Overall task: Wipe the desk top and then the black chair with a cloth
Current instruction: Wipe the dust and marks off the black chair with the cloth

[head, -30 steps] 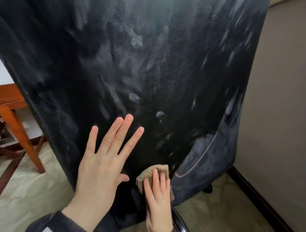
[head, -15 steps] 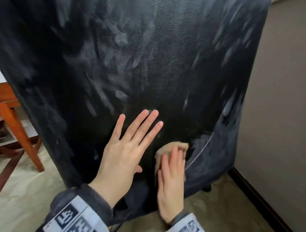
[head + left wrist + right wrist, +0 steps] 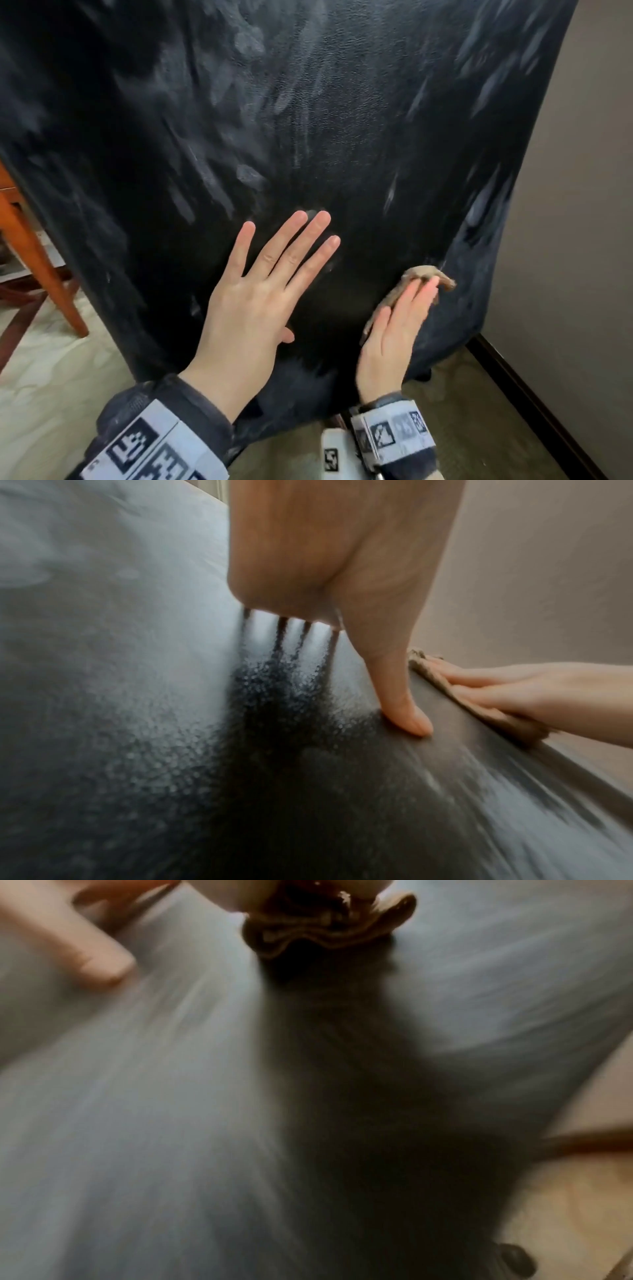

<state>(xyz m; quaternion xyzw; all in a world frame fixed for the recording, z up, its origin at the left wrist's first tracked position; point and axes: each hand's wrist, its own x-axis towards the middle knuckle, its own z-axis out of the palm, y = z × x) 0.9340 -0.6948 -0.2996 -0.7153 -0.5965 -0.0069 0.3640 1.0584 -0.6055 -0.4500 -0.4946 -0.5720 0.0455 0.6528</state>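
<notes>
Right grip point(image 3: 394, 329) presses cloth point(image 3: 428, 274) (tan); smeared chair point(image 3: 342, 102).

Both hands on the chair back point(image 3: 342, 120), cloth point(image 3: 428, 275) under the right one

On my feed I see a black chair point(image 3: 342, 120) streaked with pale grey smears, a tan-brown cloth point(image 3: 428, 274), orange-brown wooden legs point(image 3: 41, 260) at the left, a cream marbled floor point(image 3: 51, 394), a beige wall point(image 3: 582, 205), and black-and-white square-patterned wrist bands point(image 3: 394, 431).
</notes>
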